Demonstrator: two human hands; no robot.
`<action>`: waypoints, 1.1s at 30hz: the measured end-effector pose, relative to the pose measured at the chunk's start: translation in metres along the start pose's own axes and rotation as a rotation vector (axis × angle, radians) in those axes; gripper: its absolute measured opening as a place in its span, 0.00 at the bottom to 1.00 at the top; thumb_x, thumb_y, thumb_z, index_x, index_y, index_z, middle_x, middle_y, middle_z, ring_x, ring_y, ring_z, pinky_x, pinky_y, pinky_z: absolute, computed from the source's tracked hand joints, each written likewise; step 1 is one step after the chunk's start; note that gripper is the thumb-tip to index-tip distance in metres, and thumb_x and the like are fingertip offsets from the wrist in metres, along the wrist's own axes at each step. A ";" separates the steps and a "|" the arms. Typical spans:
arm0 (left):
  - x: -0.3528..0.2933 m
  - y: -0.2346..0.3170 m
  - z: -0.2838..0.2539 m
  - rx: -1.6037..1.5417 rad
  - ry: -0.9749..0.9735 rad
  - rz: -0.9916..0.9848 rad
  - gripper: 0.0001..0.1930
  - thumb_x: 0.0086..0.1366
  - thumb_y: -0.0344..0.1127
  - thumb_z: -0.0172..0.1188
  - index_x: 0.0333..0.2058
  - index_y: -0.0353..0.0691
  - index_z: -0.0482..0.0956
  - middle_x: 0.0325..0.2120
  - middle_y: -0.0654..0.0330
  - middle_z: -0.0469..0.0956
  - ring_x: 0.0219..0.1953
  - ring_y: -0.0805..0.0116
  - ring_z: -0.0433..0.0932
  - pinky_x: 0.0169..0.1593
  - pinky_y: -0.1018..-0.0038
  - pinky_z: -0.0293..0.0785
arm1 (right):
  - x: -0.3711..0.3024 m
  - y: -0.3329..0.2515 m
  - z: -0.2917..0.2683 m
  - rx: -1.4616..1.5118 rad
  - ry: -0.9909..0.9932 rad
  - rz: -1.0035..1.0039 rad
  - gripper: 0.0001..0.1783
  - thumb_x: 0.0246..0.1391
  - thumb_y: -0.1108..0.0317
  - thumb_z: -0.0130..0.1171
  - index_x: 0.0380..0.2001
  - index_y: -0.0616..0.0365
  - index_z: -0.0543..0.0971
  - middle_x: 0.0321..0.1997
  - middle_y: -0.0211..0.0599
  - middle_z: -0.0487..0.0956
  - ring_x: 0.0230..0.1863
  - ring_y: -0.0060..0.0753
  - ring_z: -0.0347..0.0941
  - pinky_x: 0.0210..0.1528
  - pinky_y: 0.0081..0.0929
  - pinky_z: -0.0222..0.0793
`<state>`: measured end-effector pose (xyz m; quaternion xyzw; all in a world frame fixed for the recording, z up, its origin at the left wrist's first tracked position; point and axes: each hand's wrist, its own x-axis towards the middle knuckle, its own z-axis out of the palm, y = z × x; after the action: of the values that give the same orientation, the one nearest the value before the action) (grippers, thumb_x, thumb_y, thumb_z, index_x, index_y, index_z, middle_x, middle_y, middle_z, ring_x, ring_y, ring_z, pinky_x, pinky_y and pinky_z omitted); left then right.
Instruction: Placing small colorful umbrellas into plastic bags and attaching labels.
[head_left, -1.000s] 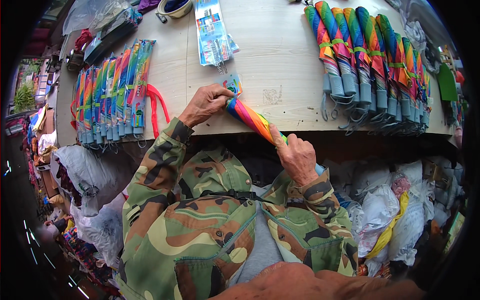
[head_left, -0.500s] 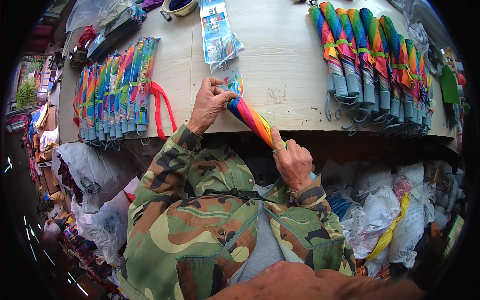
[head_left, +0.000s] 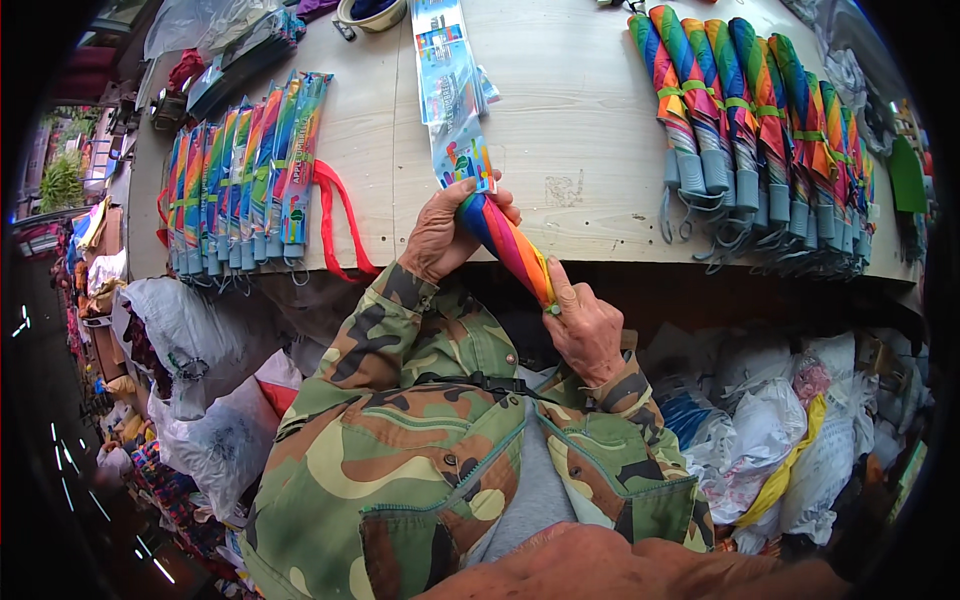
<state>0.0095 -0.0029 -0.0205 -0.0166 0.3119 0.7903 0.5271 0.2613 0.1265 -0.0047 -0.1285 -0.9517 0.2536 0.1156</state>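
A folded rainbow umbrella [head_left: 505, 243] slants over the table's front edge, its tip pointing up and left. My left hand [head_left: 447, 232] is closed around the tip end, right at the lower end of a printed clear plastic sleeve [head_left: 465, 150]. Whether the tip is inside the sleeve, I cannot tell. My right hand [head_left: 585, 328] grips the umbrella's lower end, index finger lying along the fabric; the handle is hidden. The sleeve lies in line with a stack of more printed sleeves [head_left: 450, 85] reaching to the far edge.
Rainbow umbrellas in sleeves [head_left: 240, 180] lie in a row at left, beside a red strap [head_left: 330, 215]. Several bare umbrellas with grey-blue handles [head_left: 745, 190] are heaped at right. A bowl [head_left: 372, 14] stands at the back. White plastic bags [head_left: 215, 440] crowd below the table [head_left: 580, 120].
My left hand has shifted from pinching near the sleeve to wrapping round the umbrella's tip. The sleeve's lower end now shows more fully above it. My right hand keeps its grip.
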 end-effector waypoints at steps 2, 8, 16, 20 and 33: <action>0.003 -0.009 -0.003 -0.070 -0.072 0.011 0.29 0.74 0.49 0.66 0.64 0.36 0.71 0.46 0.52 0.85 0.51 0.52 0.84 0.63 0.48 0.78 | 0.005 0.006 0.007 0.293 -0.004 0.043 0.47 0.49 0.69 0.76 0.75 0.52 0.73 0.35 0.34 0.78 0.30 0.36 0.79 0.34 0.31 0.76; -0.002 -0.028 0.010 -0.068 -0.208 0.020 0.30 0.73 0.50 0.68 0.64 0.38 0.74 0.51 0.52 0.84 0.54 0.50 0.84 0.66 0.47 0.77 | 0.025 0.008 -0.002 1.411 -0.373 0.594 0.32 0.60 0.69 0.73 0.67 0.63 0.78 0.40 0.30 0.83 0.37 0.19 0.79 0.42 0.22 0.75; -0.001 -0.034 0.024 0.011 -0.111 0.082 0.43 0.68 0.58 0.73 0.69 0.34 0.68 0.54 0.46 0.83 0.61 0.48 0.82 0.70 0.47 0.75 | 0.040 0.012 0.009 1.622 -0.468 0.646 0.23 0.64 0.66 0.71 0.59 0.64 0.81 0.36 0.27 0.81 0.35 0.17 0.77 0.39 0.22 0.74; 0.002 -0.013 0.002 0.023 0.102 0.124 0.28 0.73 0.46 0.71 0.61 0.33 0.72 0.44 0.53 0.86 0.47 0.53 0.87 0.62 0.52 0.81 | 0.043 0.002 0.019 1.498 -0.501 0.560 0.28 0.69 0.61 0.69 0.66 0.63 0.78 0.37 0.27 0.82 0.36 0.16 0.77 0.39 0.21 0.74; -0.059 -0.022 -0.012 0.523 -0.121 0.068 0.90 0.28 0.78 0.82 0.83 0.44 0.36 0.76 0.39 0.58 0.77 0.43 0.62 0.77 0.46 0.62 | 0.067 -0.007 0.037 1.806 -0.295 0.613 0.25 0.77 0.49 0.57 0.60 0.60 0.76 0.38 0.27 0.82 0.32 0.15 0.81 0.31 0.18 0.79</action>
<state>0.0510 -0.0522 -0.0195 0.1780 0.4737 0.6996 0.5044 0.1862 0.1244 -0.0218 -0.2008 -0.3280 0.9228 -0.0213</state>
